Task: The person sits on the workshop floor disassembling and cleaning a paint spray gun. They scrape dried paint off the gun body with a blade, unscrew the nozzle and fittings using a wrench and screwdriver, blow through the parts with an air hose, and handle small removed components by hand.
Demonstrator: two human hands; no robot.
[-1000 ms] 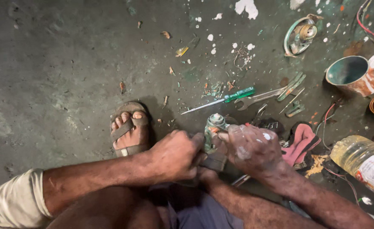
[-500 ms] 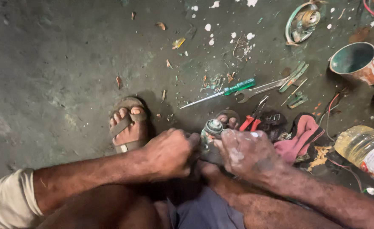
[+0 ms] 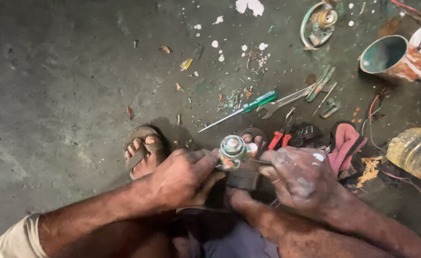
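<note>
Two hands share one grip: the left hand [image 3: 184, 177] and right hand [image 3: 299, 179] are both clenched on a small metal part [image 3: 233, 148] with a round cap, held low over the floor [image 3: 67, 86]. Just beyond the grip lie a screwdriver [image 3: 241, 109], wrench [image 3: 287, 99] and pliers [image 3: 283, 133]. Farther right sit a can [image 3: 393, 58] and bottle [image 3: 413, 150]. Left of the grip, a sandalled foot [image 3: 143, 152] rests on stained, littered concrete.

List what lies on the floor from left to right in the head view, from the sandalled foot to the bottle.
Sandalled foot → green-handled screwdriver → red-handled pliers → pink cloth → open tin can → plastic bottle of yellowish liquid.
</note>
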